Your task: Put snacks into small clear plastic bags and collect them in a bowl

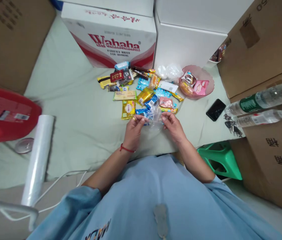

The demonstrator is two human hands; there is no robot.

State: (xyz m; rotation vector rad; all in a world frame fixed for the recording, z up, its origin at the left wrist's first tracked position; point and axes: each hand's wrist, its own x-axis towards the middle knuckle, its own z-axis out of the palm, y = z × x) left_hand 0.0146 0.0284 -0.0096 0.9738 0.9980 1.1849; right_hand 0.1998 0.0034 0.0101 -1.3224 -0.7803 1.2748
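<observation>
Near the front edge of the pale green cloth (80,133), just before the body, both hands hold one small clear plastic bag (155,117) between them. The left hand (133,128) pinches its left border with thumb and fingertips closed on the film, and the right hand (172,125) pinches the right border in the same way, so the bag is stretched and lifted a little above the cloth; this grip looks suited to pulling the two thin sides apart at the mouth, though I cannot tell if the mouth is already open. The bag seems empty, as the snacks behind it show through. Directly beyond the hands lies a loose heap of wrapped snacks (141,91), yellow, blue and dark red packets, spread flat so each one can be seen and reached. To the right of the heap stands a pink bowl (209,83), and it contains a few packets more, one of them pink. A black phone (215,109) lies near the bowl, and two water bottles (263,108) rest on their sides on a cardboard box. At the left, a roll of clear bags (37,156) lies on the cloth edge, well apart from the hands. A white Wahaha carton (110,36) stands closed behind the heap.
</observation>
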